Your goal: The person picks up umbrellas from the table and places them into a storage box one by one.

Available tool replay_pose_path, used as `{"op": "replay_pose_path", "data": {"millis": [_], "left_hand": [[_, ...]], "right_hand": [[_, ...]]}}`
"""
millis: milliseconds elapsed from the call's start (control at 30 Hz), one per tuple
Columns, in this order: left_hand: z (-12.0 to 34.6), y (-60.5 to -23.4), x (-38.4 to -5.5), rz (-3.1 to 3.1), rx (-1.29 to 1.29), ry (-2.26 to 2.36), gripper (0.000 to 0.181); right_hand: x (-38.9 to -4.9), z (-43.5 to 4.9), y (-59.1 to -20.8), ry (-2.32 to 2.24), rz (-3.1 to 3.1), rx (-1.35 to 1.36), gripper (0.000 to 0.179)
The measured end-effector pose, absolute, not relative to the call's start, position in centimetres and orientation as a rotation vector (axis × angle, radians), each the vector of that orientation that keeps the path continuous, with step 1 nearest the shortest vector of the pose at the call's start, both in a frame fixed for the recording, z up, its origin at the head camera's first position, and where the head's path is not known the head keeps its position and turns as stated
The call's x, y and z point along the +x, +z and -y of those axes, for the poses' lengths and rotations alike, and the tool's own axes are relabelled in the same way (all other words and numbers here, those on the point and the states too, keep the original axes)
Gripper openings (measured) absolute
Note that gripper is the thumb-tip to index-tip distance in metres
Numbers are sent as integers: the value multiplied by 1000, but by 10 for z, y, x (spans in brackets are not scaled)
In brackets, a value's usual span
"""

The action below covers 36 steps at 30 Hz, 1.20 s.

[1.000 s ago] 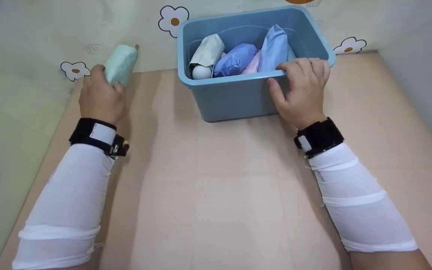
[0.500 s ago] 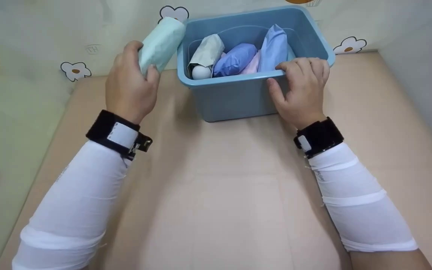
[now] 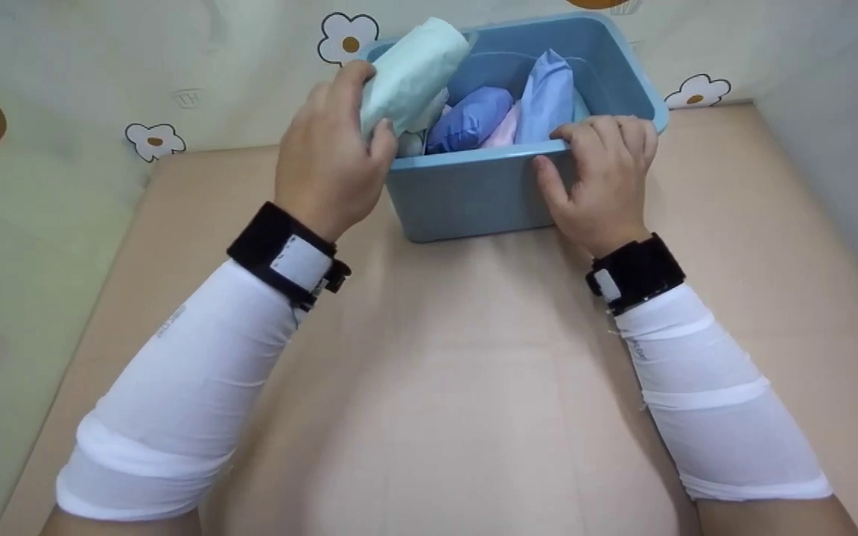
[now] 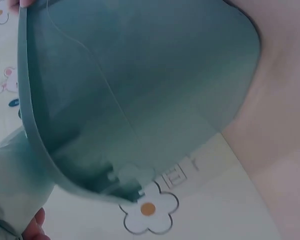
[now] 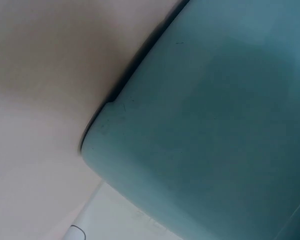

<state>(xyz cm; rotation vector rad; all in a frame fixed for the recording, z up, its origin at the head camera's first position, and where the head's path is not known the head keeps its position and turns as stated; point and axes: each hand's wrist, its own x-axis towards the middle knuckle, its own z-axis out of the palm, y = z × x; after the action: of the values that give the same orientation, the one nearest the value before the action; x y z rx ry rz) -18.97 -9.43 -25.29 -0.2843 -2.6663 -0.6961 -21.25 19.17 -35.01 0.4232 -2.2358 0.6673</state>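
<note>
My left hand (image 3: 332,156) grips a mint-green wrapped roll (image 3: 414,71), smooth and tilted up to the right. It hangs over the left end of a blue plastic bin (image 3: 474,201), above the contents. In the left wrist view the roll (image 4: 15,177) crosses the bin's rim (image 4: 32,115), with fingertips (image 4: 35,229) under it. My right hand (image 3: 602,182) holds the bin's front rim near the right corner, fingers over the edge and thumb outside. Inside lie a blue-violet bundle (image 3: 471,119), a lighter blue one (image 3: 546,100) and something pink (image 3: 502,128). A grey-green bundle is mostly hidden behind the roll.
The bin stands on a pale peach tabletop (image 3: 429,387), against a whitish back wall (image 3: 250,67) printed with flowers. A grey side surface (image 3: 839,141) borders the table at right. The right wrist view holds mostly the bin's side (image 5: 215,110).
My left hand has carried the mint-green roll rightward and up, from beside the back wall to over the bin's left end. The right hand and the bin have stayed put.
</note>
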Motion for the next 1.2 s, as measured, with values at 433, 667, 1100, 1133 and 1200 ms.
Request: {"op": "replay_pose_path", "data": {"millis": [433,667,1100,1133,1200], "left_hand": [[53,-266,-222,2800,-399,-641,54],[41,-257,-224,2975,-447,-501,58],[26,-250,-222,3133,-451,-247,60],[25,-250,-222,3143,-457,-214,61],[22,-250,-223,3155,-471,-159,62]], "right_hand": [[-213,-189,-349,677,2216,446,48],[-212,-192,-351,689,2213,441,49],[-213,-193,-351,688,2198,434,51],[-213,-193,-352,689,2198,436,51],[-213,-192,-352,691,2198,437,50]]}}
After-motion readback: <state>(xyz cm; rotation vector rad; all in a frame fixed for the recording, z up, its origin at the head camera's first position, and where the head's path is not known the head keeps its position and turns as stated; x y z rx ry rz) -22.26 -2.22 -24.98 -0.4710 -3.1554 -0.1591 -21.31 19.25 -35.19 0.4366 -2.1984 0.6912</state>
